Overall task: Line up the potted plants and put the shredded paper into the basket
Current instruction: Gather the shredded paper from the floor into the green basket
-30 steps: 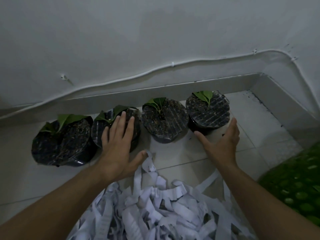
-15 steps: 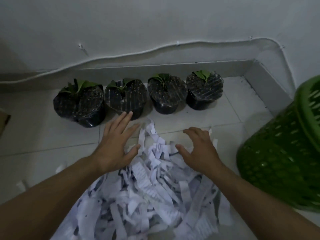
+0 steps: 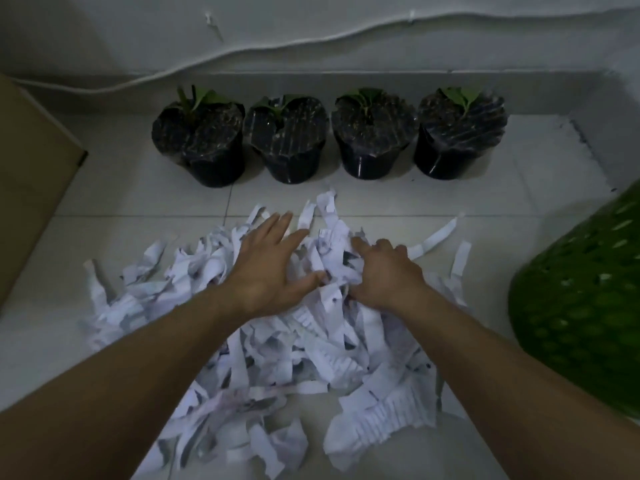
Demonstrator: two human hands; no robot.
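Shredded paper (image 3: 311,344) lies in a loose white heap on the tiled floor (image 3: 114,202), spreading from the middle of the view toward the bottom edge. Both hands are down on the far part of the heap: the left hand (image 3: 268,268) rests flat with its fingers (image 3: 277,226) straight and spread, gripping nothing, while the right hand (image 3: 386,275) has its fingers (image 3: 391,245) curled into the strips, bunching some under the palm. Four potted plants (image 3: 327,138) in black pots stand side by side in a row along the base of the wall (image 3: 311,26), beyond the heap and apart from it. A green basket (image 3: 581,306) stands at the right, near the paper. A cardboard box (image 3: 27,188) sits at the left edge
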